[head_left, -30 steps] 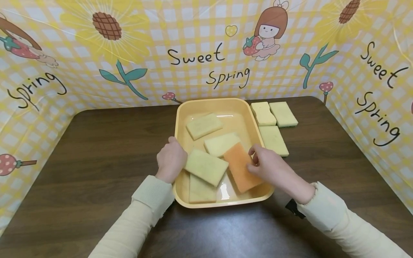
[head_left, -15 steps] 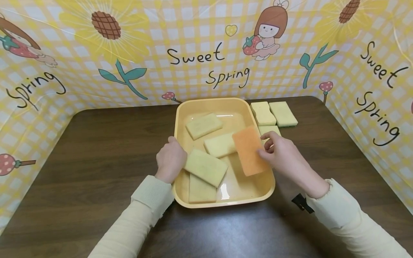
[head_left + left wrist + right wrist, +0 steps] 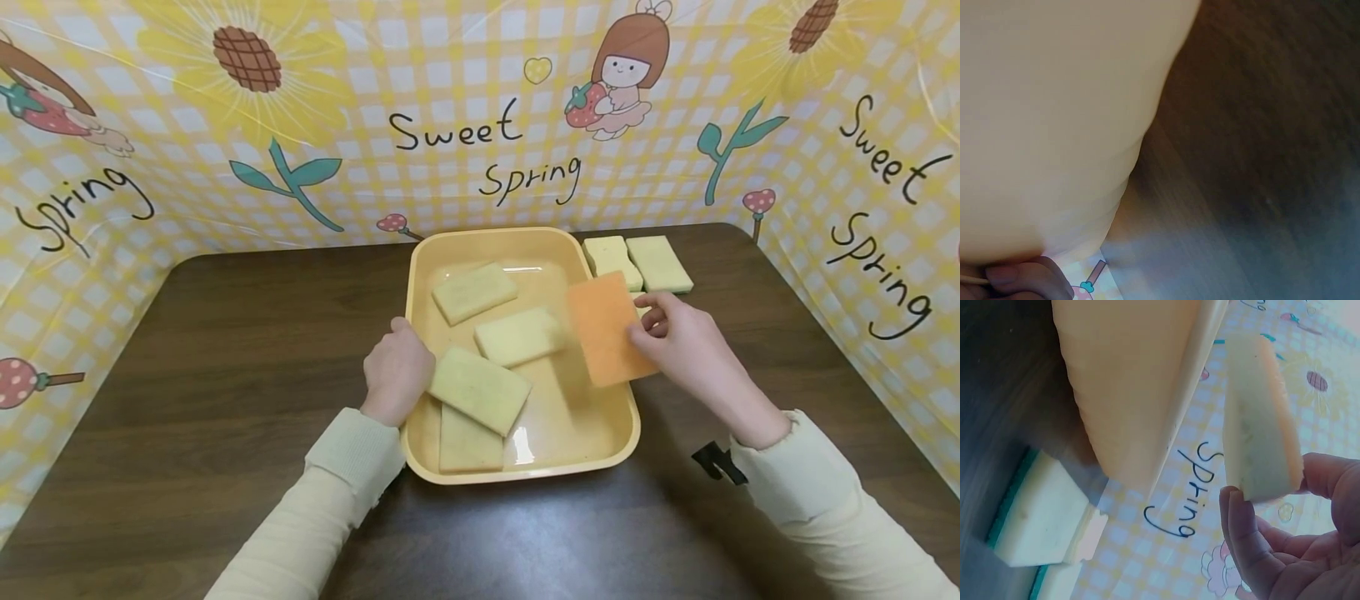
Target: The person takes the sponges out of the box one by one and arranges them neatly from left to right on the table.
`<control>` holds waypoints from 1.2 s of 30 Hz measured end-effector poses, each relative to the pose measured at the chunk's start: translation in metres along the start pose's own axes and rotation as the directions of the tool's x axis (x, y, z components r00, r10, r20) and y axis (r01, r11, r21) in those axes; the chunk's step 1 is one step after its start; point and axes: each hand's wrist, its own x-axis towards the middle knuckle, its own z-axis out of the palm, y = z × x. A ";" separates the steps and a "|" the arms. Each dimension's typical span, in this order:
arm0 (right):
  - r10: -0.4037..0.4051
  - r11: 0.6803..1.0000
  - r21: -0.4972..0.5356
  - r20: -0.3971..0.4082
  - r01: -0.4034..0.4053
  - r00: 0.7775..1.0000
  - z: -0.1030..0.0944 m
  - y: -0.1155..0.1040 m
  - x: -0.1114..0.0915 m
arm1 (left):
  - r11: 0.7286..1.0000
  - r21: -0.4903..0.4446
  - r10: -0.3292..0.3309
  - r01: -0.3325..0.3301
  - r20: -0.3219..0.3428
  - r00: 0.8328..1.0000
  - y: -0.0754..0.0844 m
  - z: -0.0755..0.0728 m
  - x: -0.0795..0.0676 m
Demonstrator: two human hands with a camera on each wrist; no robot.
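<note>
Worktop (image 3: pixel 247 358): dark brown, wood-grained, rounded far corners. I note a yellow tray (image 3: pixel 570 425) standing near the far edge, about midway across. Just right of it: a wavy-edged sponge (image 3: pixel 609 260), a rectangular sponge (image 3: pixel 660 262) beside that, and a nearer green-backed sponge (image 3: pixel 1041 515), mostly hidden from above.
</note>
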 end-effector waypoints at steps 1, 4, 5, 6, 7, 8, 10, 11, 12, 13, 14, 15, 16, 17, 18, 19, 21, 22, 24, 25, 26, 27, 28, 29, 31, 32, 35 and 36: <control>0.004 1.000 0.002 -0.001 -0.004 1.000 -0.002 0.001 0.000 | 1.000 0.000 0.001 -0.001 0.000 1.000 0.000 0.000 0.000; 0.019 1.000 0.000 -0.008 -0.019 1.000 -0.006 0.006 0.002 | 1.000 0.001 0.002 -0.002 -0.002 1.000 0.000 0.000 0.000; 0.024 1.000 -0.002 -0.011 -0.024 1.000 -0.008 0.007 0.002 | 1.000 0.002 0.003 -0.003 -0.004 1.000 0.000 0.000 0.000; 0.029 1.000 -0.005 -0.017 -0.029 0.999 -0.009 0.009 0.003 | 1.000 0.003 0.003 -0.003 -0.004 1.000 0.000 0.001 0.000; 0.034 0.999 -0.006 -0.021 -0.034 0.999 -0.010 0.010 0.003 | 1.000 0.004 0.004 -0.004 -0.004 1.000 0.000 0.001 0.000; 0.041 0.999 -0.007 -0.024 -0.041 0.999 -0.011 0.012 0.004 | 1.000 0.005 0.004 -0.003 -0.004 1.000 0.000 0.001 0.000; 0.052 0.999 -0.009 -0.029 -0.052 0.998 -0.013 0.016 0.005 | 1.000 0.005 0.003 -0.003 -0.006 1.000 0.000 0.001 0.000; 0.057 0.998 -0.011 -0.031 -0.057 0.998 -0.014 0.018 0.006 | 1.000 0.006 0.003 -0.003 -0.006 1.000 0.000 0.000 0.000; 0.063 0.998 -0.012 -0.036 -0.063 0.997 -0.015 0.019 0.007 | 1.000 0.006 0.002 -0.002 -0.007 1.000 0.000 0.000 -0.001; 0.068 0.998 -0.012 -0.040 -0.068 0.997 -0.016 0.021 0.007 | 1.000 0.006 0.002 -0.002 -0.009 1.000 0.000 0.000 -0.001; 0.073 0.997 -0.013 -0.044 -0.073 0.996 -0.017 0.022 0.008 | 1.000 0.006 0.002 -0.002 -0.010 1.000 0.001 0.000 -0.001; 0.078 0.997 -0.014 -0.047 -0.079 0.996 -0.017 0.024 0.009 | 1.000 0.005 0.002 -0.002 -0.012 1.000 0.001 0.000 -0.001; 0.083 0.996 -0.014 -0.051 -0.084 0.995 -0.018 0.025 0.009 | 1.000 0.005 0.002 -0.002 -0.012 1.000 0.001 0.000 -0.001; 0.090 0.996 -0.013 -0.054 -0.090 0.995 -0.019 0.026 0.010 | 1.000 0.003 0.001 -0.001 -0.012 1.000 0.001 0.000 -0.001; 0.094 0.995 -0.015 -0.056 -0.095 0.994 -0.020 0.028 0.010 | 1.000 0.002 0.001 -0.001 -0.011 1.000 0.001 0.000 -0.001; 0.098 0.995 -0.017 -0.058 -0.099 0.994 -0.020 0.029 0.011 | 1.000 0.000 0.000 0.000 -0.010 1.000 0.001 0.000 -0.001; 0.111 0.994 -0.015 -0.057 -0.112 0.992 -0.022 0.032 0.012 | 1.000 -0.003 -0.002 0.002 -0.007 1.000 0.001 0.000 -0.001; 0.115 0.993 -0.016 -0.057 -0.117 0.992 -0.022 0.034 0.013 | 1.000 -0.005 -0.003 0.002 -0.005 1.000 0.000 0.000 -0.001; 0.124 0.992 -0.021 -0.059 -0.125 0.991 -0.024 0.037 0.014 | 1.000 -0.005 -0.002 0.002 -0.003 1.000 0.000 0.000 -0.001; 0.129 0.991 -0.021 -0.061 -0.131 0.990 -0.024 0.039 0.014 | 1.000 -0.006 -0.002 0.002 -0.003 1.000 0.000 0.000 -0.001; 0.135 0.990 -0.021 -0.062 -0.136 0.989 -0.025 0.041 0.015 | 1.000 -0.006 -0.002 0.002 -0.003 1.000 0.000 0.000 -0.001; 0.138 0.990 -0.024 -0.064 -0.140 0.988 -0.026 0.043 0.016 | 1.000 -0.005 -0.002 0.002 -0.002 1.000 0.000 0.000 -0.001; 0.141 0.989 -0.027 -0.067 -0.143 0.988 -0.026 0.045 0.017 | 1.000 -0.004 -0.002 0.002 -0.003 1.000 0.000 0.000 -0.001; 0.143 0.989 -0.028 -0.068 -0.145 0.987 -0.027 0.047 0.017 | 1.000 -0.002 -0.002 0.002 -0.004 1.000 0.000 0.000 -0.001; 0.149 0.988 -0.024 -0.065 -0.151 0.987 -0.028 0.052 0.019 | 1.000 -0.001 -0.003 0.003 -0.008 1.000 0.001 0.000 -0.001; 0.153 0.988 -0.026 -0.062 -0.155 0.986 -0.028 0.054 0.020 | 1.000 0.000 -0.002 0.002 -0.008 1.000 0.000 0.000 -0.001; 0.167 0.986 -0.020 -0.046 -0.168 0.985 -0.029 0.061 0.023 | 1.000 0.001 -0.002 0.002 -0.005 1.000 0.000 0.000 -0.001; 0.172 0.985 -0.017 -0.040 -0.173 0.984 -0.030 0.063 0.024 | 1.000 0.000 -0.001 0.001 -0.004 1.000 0.000 0.000 -0.001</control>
